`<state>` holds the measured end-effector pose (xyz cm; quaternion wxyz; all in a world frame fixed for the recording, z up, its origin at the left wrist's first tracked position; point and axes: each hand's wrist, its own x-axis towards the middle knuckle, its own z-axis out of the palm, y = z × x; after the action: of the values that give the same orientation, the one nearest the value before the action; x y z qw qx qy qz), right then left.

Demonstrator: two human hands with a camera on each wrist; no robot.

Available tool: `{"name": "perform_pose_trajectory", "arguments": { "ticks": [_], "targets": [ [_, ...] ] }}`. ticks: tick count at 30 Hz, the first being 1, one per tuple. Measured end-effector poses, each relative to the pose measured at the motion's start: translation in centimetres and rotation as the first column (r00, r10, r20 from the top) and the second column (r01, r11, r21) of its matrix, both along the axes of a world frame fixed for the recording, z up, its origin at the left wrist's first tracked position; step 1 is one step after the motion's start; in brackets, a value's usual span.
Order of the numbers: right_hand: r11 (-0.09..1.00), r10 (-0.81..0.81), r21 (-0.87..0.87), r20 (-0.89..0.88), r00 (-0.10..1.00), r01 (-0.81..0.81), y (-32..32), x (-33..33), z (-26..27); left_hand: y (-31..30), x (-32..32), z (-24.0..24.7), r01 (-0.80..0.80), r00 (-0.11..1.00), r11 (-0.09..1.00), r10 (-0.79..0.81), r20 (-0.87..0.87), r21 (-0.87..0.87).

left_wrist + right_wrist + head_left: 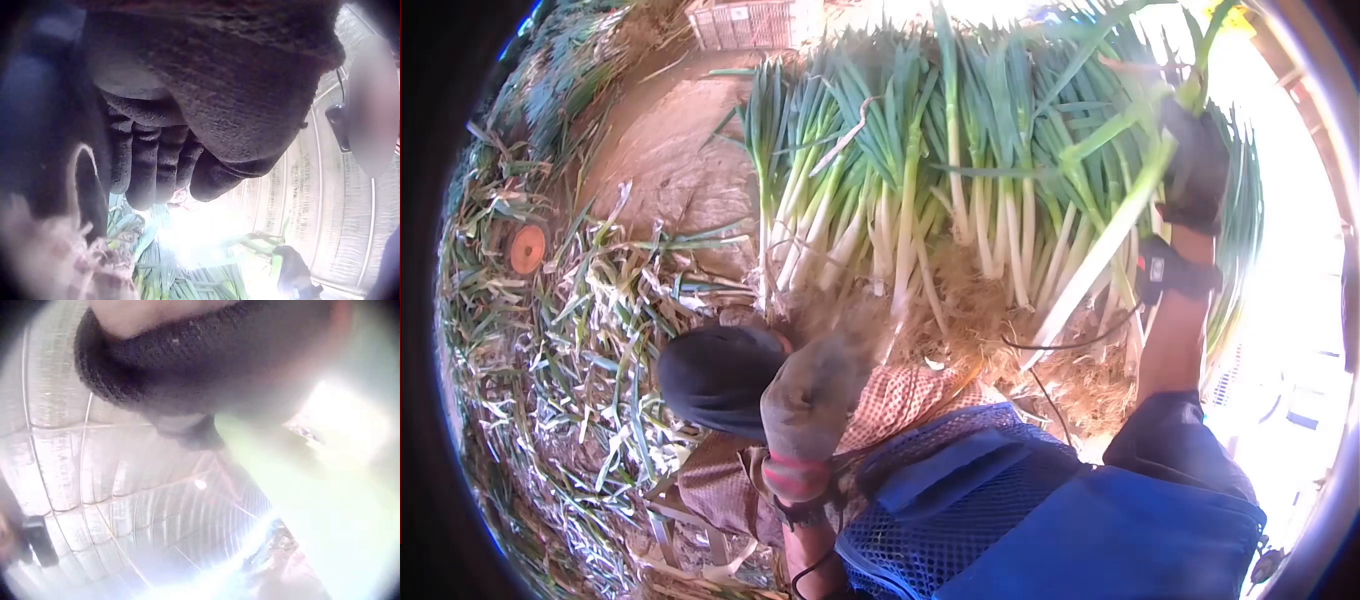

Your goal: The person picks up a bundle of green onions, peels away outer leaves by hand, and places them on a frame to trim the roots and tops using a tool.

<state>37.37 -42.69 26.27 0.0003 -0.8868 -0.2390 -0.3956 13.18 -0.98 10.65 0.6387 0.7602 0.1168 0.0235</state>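
Note:
My gloved right hand [1195,150] grips a long green onion [1105,245] by its green upper part. Its white shank slants down and left, with the lower end over a mass of roots [970,290]. In the right wrist view the onion's stalk [300,506] is a blurred pale green band beside the dark glove [200,369]. My gloved left hand [810,390] is near my checked trouser leg [910,405] and holds nothing. The left wrist view shows its fingers [145,165] loosely extended, with the thumb lying near them.
A wide row of green onions [900,160] lies ahead, leaves pointing away and roots toward me. Cut leaves [560,400] litter the left ground around an orange disc [527,249]. A crate [743,25] stands at the back. A thin dark cable [1055,405] hangs near my blue vest [1050,530].

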Motion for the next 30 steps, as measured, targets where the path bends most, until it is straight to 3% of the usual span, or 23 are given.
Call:
{"name": "perform_pose_trajectory", "arguments": {
  "ticks": [1, 2, 4, 5, 6, 7, 9, 11, 13, 15, 16, 17, 19, 20, 23, 24, 25, 26, 27, 28, 29, 30],
  "targets": [
    [1.0, 0.029, 0.002, 0.035, 0.999, -0.029, 0.3, 1.1, 1.3, 0.0, 0.0, 0.0, -0.013, 1.0, 1.0, 0.013, 0.001, -0.01],
    [0.975, 0.146, -0.184, 0.125, 0.981, -0.122, 1.0, 1.3, 2.4, -0.1, 0.2, -0.2, -0.028, 0.999, 0.999, 0.028, 0.017, -0.025],
    [0.914, 0.407, -0.024, 0.056, 0.912, -0.406, 3.9, 2.9, 2.5, 0.1, 0.8, -0.5, -0.044, 0.996, 0.999, 0.046, 0.074, -0.024],
    [0.883, 0.465, -0.11, 0.068, 0.883, -0.456, 5.4, 3.1, 2.5, 0.1, 1.4, 0.1, -0.062, 0.997, 0.985, 0.069, 0.04, -0.161],
    [0.807, 0.59, 0.098, -0.072, 0.804, -0.583, 7.1, 3.9, 1.8, 0.3, 1.6, 0.8, -0.091, 0.996, 0.953, 0.094, -0.003, -0.288],
    [0.731, 0.671, 0.249, -0.095, 0.735, -0.635, 9.0, 4.3, 0.8, 0.6, 1.7, 1.5, -0.131, 0.991, 0.905, 0.12, -0.052, -0.405],
    [0.603, 0.769, 0.609, -0.27, 0.58, -0.516, 12.2, 4.2, -1.0, 0.8, 2.9, 2.0, -0.142, 0.989, 0.921, 0.146, -0.016, -0.363],
    [0.449, 0.874, 0.861, -0.366, 0.321, -0.241, 15.8, 3.2, -3.4, 0.9, 3.8, 2.1, -0.132, 0.988, 0.958, 0.146, 0.039, -0.253],
    [0.439, 0.898, 0.884, -0.439, -0.039, 0.16, 20.4, -0.6, -1.1, -0.4, 5.5, 2.2, -0.143, 0.897, 0.913, 0.282, 0.34, -0.382],
    [0.399, 0.915, 0.91, -0.387, -0.116, 0.111, 24.0, -2.6, -1.8, 0.7, 6.9, 3.8, -0.21, 0.862, 0.97, 0.244, 0.445, -0.126],
    [0.459, 0.878, 0.886, -0.44, -0.19, 0.07, 25.0, -2.4, -2.7, 1.3, 7.6, 4.1, -0.113, 0.875, 0.918, 0.273, 0.399, -0.381],
    [0.384, 0.906, 0.911, -0.341, -0.249, 0.149, 26.0, -2.9, -4.0, 1.8, 8.1, 3.9, -0.015, 0.891, 0.79, 0.289, 0.35, -0.613],
    [0.367, 0.885, 0.929, -0.33, -0.327, 0.056, 27.5, -4.1, -4.4, 2.9, 8.1, 1.6, 0.05, 0.903, 0.764, 0.241, 0.356, -0.643],
    [0.389, 0.873, 0.917, -0.339, -0.352, 0.082, 27.8, -3.7, -5.5, 3.6, 8.2, -1.0, 0.022, 0.902, 0.891, 0.178, 0.393, -0.454],
    [0.399, 0.873, 0.898, -0.309, -0.378, 0.185, 28.1, -2.7, -7.2, 5.8, 7.2, 0.1, -0.014, 0.871, 0.985, 0.097, 0.481, -0.173],
    [0.452, 0.861, 0.891, -0.423, -0.281, 0.042, 27.8, -2.1, -6.4, 6.1, 6.5, 0.1, -0.048, 0.925, 0.558, 0.338, 0.174, -0.828],
    [0.447, 0.871, 0.891, -0.414, -0.266, 0.078, 26.5, -0.7, -6.9, 7.8, 5.3, 2.7, -0.399, 0.867, 0.759, 0.495, 0.059, -0.514],
    [0.441, 0.88, 0.89, -0.403, -0.25, 0.114, 25.2, 0.6, -7.4, 12.9, 3.7, -1.4, -0.351, 0.825, 0.75, 0.531, 0.194, -0.561],
    [0.508, 0.861, 0.829, -0.498, -0.104, 0.233, 24.3, 0.9, -6.6, 17.2, 1.6, -1.6, -0.505, 0.767, 0.831, 0.556, 0.319, -0.233],
    [0.51, 0.858, 0.833, -0.51, -0.061, 0.216, 23.3, 1.5, -6.6, 21.3, -0.3, -1.3, -0.679, 0.694, 0.726, 0.587, 0.418, 0.109],
    [0.514, 0.853, 0.835, -0.521, -0.018, 0.198, 22.2, 2.1, -6.7, 25.5, -2.4, -0.6, -0.655, 0.642, 0.677, 0.733, 0.225, -0.335],
    [0.517, 0.848, 0.837, -0.529, 0.025, 0.179, 21.3, 2.5, -6.6, 27.0, -3.8, 2.4, -0.817, 0.48, 0.508, 0.861, 0.167, -0.274]
  ]
}}
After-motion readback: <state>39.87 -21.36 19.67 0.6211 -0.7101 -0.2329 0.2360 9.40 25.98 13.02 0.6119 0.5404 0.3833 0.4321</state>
